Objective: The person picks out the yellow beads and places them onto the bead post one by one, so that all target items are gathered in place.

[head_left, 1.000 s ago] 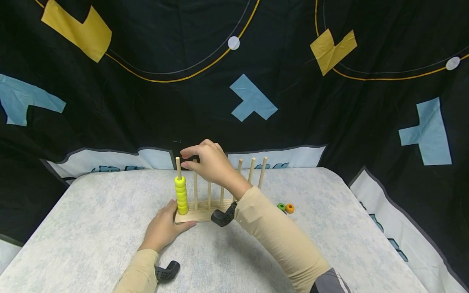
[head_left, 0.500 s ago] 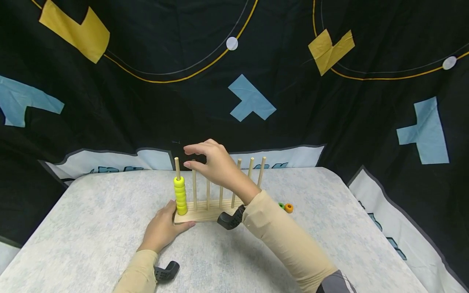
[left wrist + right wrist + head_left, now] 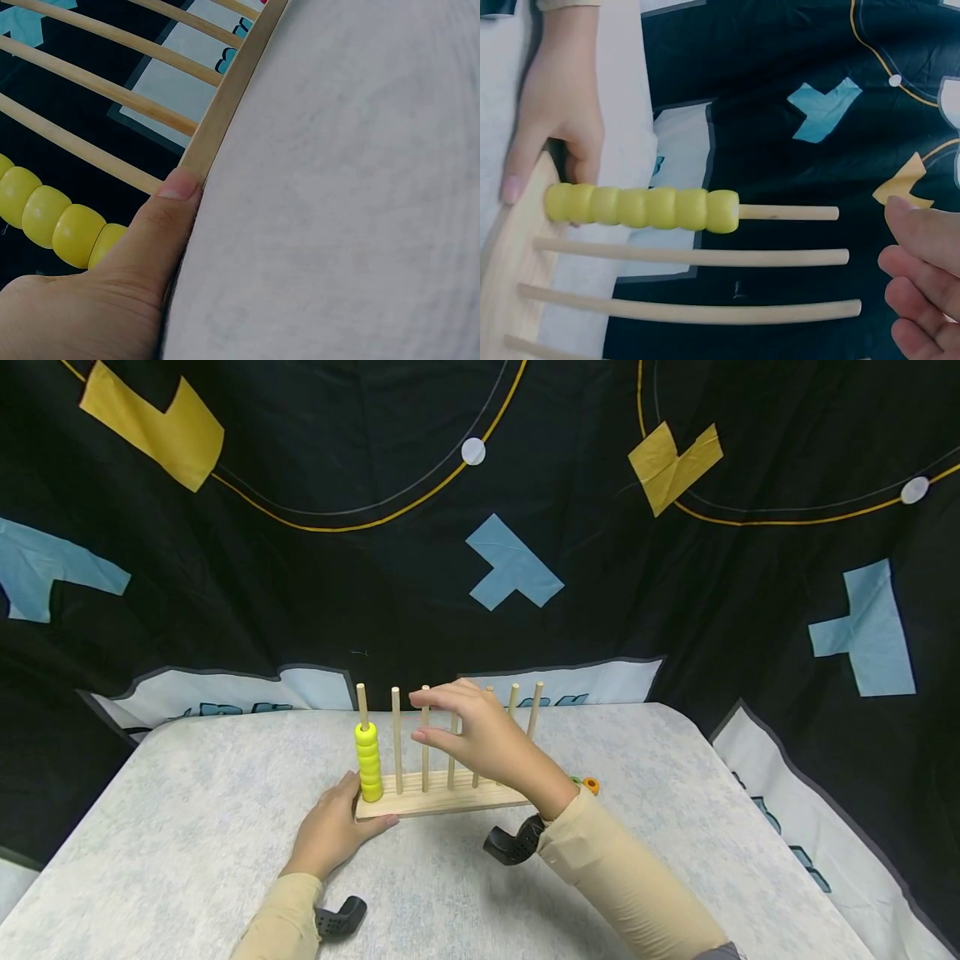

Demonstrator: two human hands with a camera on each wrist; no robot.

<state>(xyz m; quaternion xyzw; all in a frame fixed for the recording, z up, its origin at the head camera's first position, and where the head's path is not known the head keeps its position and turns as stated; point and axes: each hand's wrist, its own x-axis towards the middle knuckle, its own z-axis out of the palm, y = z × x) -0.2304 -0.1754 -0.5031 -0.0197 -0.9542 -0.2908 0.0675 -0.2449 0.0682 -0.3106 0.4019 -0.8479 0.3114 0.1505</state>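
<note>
A wooden peg rack (image 3: 450,803) stands on the table, with several upright pegs on a flat base. Yellow beads (image 3: 368,762) are stacked on its leftmost peg, and the peg's top shows bare above them. At the base's left end my left hand (image 3: 330,827) grips the rack, thumb along the front edge and the other fingers round the end. In the left wrist view its thumb (image 3: 161,217) presses the base beside the beads. My right hand (image 3: 491,739) is raised in front of the middle pegs, thumb and forefinger apart, nothing between them. It hides parts of several pegs.
An orange bead (image 3: 592,786) lies on the table right of the rack, with a green bead (image 3: 575,781) partly hidden by the right wrist. A black curtain (image 3: 405,593) with taped shapes hangs behind the table (image 3: 225,827).
My right hand has moved right and down, away from the yellow bead stack, its fingers still apart. The left hand stays on the rack's end.
</note>
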